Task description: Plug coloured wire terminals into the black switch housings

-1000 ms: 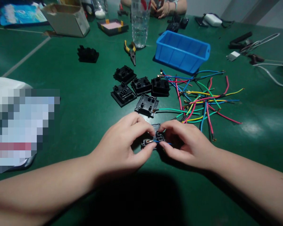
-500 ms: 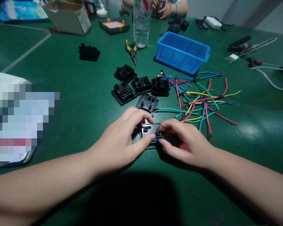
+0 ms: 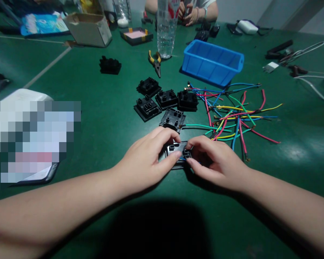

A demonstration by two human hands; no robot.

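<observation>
Between both hands, low over the green table, is a black plastic housing (image 3: 175,148) with small raised slots. My left hand (image 3: 153,153) grips its left side, thumb lying across the face. On the opposite side my right hand (image 3: 214,156) has thumb and forefinger closed at the slots. A short stretch of blue wire (image 3: 182,158) shows by the left thumb and runs toward the right fingertips, which partly hide it. Just beyond the hands lies another black housing (image 3: 172,118), with a green wire (image 3: 197,126) reaching its corner.
Several black housings (image 3: 148,107) sit farther back. Coloured wires (image 3: 239,117) spread to the right, below a blue bin (image 3: 212,66). Pliers (image 3: 156,64), a water bottle (image 3: 166,39) and a cardboard box (image 3: 90,30) stand behind. A co-worker's hands (image 3: 190,16) are at the far side.
The whole view has shifted, so table items appear farther right. Both hands keep their hold on the housing, with hardly any change in the fingers.
</observation>
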